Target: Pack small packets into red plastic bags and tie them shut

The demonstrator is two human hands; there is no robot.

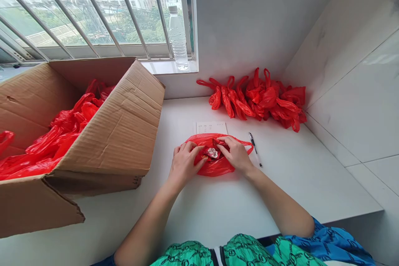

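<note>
On the white table in front of me lies a red plastic bag (218, 171), its mouth spread wide. Small wrapped packets (213, 152) show inside, dark red with a white printed label. My left hand (186, 162) grips the bag's left side, fingers curled over the rim and thumb reaching in toward the packets. On the opposite side my right hand (235, 153) holds the rim, its thumb and fingertips dipping into the mouth. One bag handle loops out past the right wrist. Parts of the fingertips are hidden by red film.
A large open cardboard box (124, 120) filled with red plastic bags (71, 122) stands at left. Several knotted red bags (262, 99) line the wall. Behind my bag lie a paper sheet (212, 127) and a pen (254, 149). A water bottle (178, 41) stands on the windowsill.
</note>
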